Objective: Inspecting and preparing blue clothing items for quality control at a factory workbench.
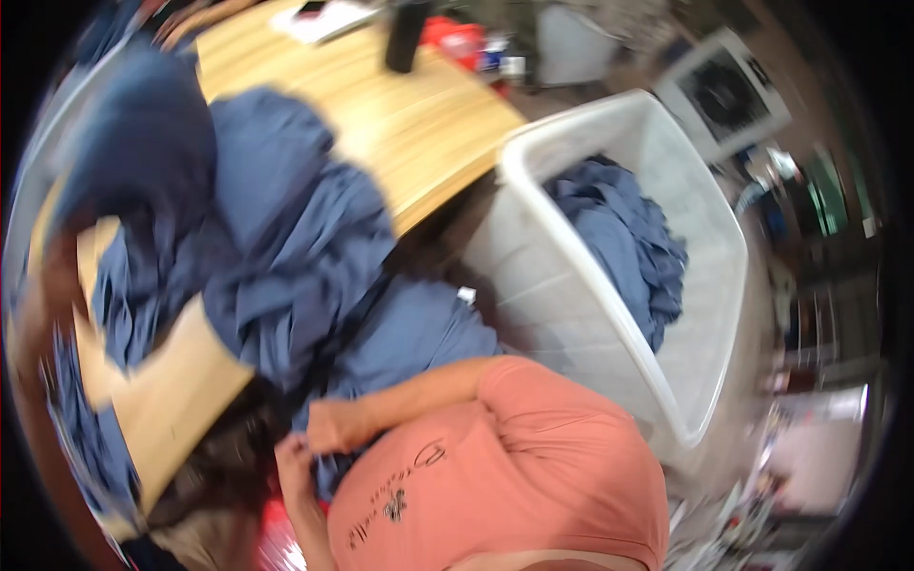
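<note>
On table (419, 133) beside bin (533, 266), cloth (276, 181)

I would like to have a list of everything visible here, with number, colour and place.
Table: 1, light wood, upper left
Cloth heap: pieces uncountable, blue, on table
Loose cloth: count unclear, blue, beyond hands
Bin: 1, white, right of table
Binned cloth: count unclear, blue, inside bin
Cylinder: 1, black, table's far side
Red item: 1, red, beyond table
Fan unit: 1, white, upper right
Co-worker's arm: at least 1, top left
Far right: too blurred
T-shirt: 1, coral, bottom
Right hand: 1, lower centre
Left hand: 1, beside right hand
</note>
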Demonstrator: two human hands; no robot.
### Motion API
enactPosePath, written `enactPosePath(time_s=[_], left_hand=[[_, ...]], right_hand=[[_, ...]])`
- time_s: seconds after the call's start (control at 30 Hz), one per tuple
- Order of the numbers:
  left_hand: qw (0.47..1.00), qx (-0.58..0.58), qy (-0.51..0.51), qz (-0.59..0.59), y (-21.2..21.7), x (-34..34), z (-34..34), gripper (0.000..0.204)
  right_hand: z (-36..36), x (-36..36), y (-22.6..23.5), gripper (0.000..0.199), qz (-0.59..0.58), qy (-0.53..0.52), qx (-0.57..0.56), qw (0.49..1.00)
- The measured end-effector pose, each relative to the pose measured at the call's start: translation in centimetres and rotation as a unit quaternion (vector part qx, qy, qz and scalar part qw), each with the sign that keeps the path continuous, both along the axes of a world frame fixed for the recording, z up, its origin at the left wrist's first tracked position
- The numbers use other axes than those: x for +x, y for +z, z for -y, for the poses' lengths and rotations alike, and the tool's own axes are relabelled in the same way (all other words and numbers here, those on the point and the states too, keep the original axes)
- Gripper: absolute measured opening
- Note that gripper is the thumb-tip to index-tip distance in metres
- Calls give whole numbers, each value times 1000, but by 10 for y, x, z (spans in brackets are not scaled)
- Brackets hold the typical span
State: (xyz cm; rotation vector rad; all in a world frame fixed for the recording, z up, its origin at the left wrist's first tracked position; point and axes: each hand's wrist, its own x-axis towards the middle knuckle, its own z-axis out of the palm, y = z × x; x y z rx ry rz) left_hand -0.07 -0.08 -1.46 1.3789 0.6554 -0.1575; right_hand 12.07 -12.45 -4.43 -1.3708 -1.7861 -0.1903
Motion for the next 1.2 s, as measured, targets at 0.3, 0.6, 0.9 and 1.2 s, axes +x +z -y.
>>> enactPosePath(time_s=[0.3, 0.6, 0.9, 1.2], left_hand=[[995, 44, -92, 10, -1, 14, 19, 14], [969, 220, -44, 101, 2, 14, 26, 11], [978, 186, 32, 86, 1, 8, 27, 9], [986, 72, 143, 50, -9, -4, 44, 5]], right_hand=[[19, 7, -2, 15, 38, 18, 1, 999], [4, 6, 0, 13, -111, -45, -174, 977], [13, 25, 32, 21, -292, -46, -371, 880], [27, 14, 2, 15, -195, -6, -316, 928]])
